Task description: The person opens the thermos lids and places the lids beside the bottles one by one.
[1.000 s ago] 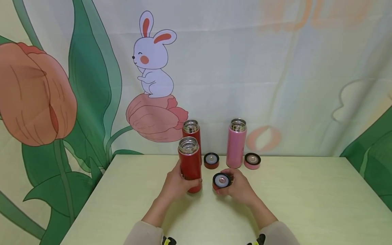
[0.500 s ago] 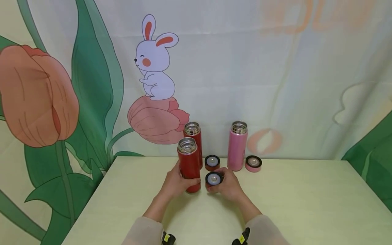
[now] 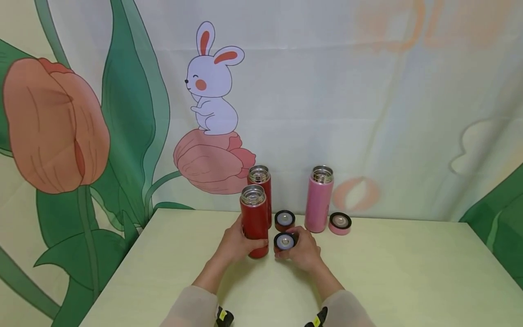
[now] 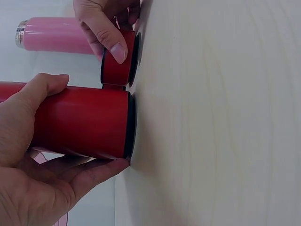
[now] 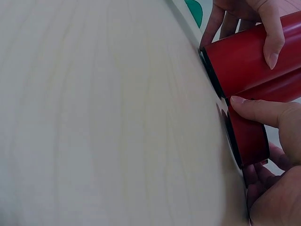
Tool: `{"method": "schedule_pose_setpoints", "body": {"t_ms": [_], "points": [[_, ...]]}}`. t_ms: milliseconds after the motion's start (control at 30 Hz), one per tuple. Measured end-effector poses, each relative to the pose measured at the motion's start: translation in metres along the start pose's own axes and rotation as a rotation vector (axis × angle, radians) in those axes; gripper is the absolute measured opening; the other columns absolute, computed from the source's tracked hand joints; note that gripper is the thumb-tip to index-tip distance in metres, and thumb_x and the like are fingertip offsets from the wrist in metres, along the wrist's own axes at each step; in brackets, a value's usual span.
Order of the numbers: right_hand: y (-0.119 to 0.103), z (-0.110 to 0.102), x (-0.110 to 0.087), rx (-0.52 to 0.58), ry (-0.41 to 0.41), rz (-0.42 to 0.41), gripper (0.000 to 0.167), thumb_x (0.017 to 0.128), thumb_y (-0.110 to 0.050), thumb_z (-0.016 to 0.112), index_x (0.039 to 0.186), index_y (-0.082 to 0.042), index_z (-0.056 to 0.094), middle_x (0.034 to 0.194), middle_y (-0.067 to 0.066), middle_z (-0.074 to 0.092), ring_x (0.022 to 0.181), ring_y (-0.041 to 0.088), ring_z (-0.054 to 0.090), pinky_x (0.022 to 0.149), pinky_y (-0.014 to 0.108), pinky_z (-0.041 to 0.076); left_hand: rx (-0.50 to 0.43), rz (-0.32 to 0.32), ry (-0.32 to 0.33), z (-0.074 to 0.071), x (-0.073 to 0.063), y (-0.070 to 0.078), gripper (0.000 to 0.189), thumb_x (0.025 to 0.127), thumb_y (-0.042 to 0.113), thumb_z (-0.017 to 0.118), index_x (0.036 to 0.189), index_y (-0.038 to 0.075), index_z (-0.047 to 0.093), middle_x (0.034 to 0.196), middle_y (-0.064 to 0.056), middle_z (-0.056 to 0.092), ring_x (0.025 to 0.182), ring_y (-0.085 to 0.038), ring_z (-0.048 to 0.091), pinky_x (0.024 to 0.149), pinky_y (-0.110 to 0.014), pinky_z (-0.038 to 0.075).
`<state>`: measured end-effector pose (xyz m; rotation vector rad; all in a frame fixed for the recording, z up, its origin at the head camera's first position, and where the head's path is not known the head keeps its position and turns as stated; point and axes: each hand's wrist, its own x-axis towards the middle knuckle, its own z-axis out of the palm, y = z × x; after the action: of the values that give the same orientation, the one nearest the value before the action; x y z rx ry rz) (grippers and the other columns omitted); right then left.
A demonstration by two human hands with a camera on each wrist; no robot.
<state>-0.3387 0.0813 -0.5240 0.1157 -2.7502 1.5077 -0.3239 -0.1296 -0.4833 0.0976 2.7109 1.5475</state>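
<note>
My left hand [image 3: 238,244] grips a red thermos bottle [image 3: 254,218] low on its body; it stands upright and uncapped, its steel neck showing. Just right of it, my right hand [image 3: 303,250] holds a red lid [image 3: 284,242] between thumb and fingers, inner side up, at the table surface. In the left wrist view the thumb lies across the lid's red side [image 4: 115,66]. Behind the gripped bottle stands a second red bottle [image 3: 267,186], partly hidden and also uncapped. A second red lid [image 3: 284,220] lies inner side up beyond the held one.
A pink bottle [image 3: 319,200] stands uncapped at the back, with a pink lid [image 3: 340,223] on its right. All rest on a pale wooden table [image 3: 408,272]. A cloth backdrop [image 3: 294,104] with a printed rabbit and tulips hangs behind the table's far edge.
My right hand has moved left with the red lid, bringing it closer to the gripped red bottle. The left hand keeps its hold on that bottle. The head view has shifted slightly.
</note>
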Motion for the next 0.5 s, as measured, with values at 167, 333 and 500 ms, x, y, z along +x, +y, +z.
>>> {"method": "schedule_pose_setpoints", "body": {"t_ms": [167, 333, 500], "points": [[-0.0011, 0.0025, -0.0004, -0.026, 0.011, 0.01, 0.071, 0.06, -0.021, 0.101, 0.119, -0.012, 0.062, 0.122, 0.013, 0.067, 0.121, 0.034, 0.059, 0.098, 0.062, 0.034, 0.003, -0.002, -0.008, -0.0005, 0.0022, -0.0021, 0.078, 0.085, 0.026, 0.086, 0.149, 0.016, 0.042, 0.142, -0.01, 0.063, 0.128, -0.032, 0.06, 0.105, -0.054, 0.053], [-0.0008, 0.0064, -0.0014, -0.056, 0.037, 0.019, 0.073, 0.057, -0.025, 0.102, 0.118, -0.016, 0.062, 0.119, 0.011, 0.066, 0.119, 0.033, 0.059, 0.095, 0.059, 0.035, 0.009, 0.008, -0.015, 0.0002, 0.004, -0.0043, 0.078, 0.084, 0.025, 0.086, 0.149, 0.016, 0.043, 0.14, -0.009, 0.063, 0.127, -0.031, 0.06, 0.104, -0.054, 0.054], [-0.0005, 0.0089, -0.0015, -0.057, 0.043, 0.022, 0.075, 0.056, -0.027, 0.103, 0.117, -0.02, 0.061, 0.116, 0.008, 0.064, 0.116, 0.031, 0.057, 0.093, 0.056, 0.033, 0.018, 0.012, -0.011, -0.0003, 0.0049, -0.0051, 0.077, 0.084, 0.024, 0.086, 0.147, 0.017, 0.044, 0.138, -0.008, 0.065, 0.123, -0.03, 0.062, 0.103, -0.052, 0.054]]}}
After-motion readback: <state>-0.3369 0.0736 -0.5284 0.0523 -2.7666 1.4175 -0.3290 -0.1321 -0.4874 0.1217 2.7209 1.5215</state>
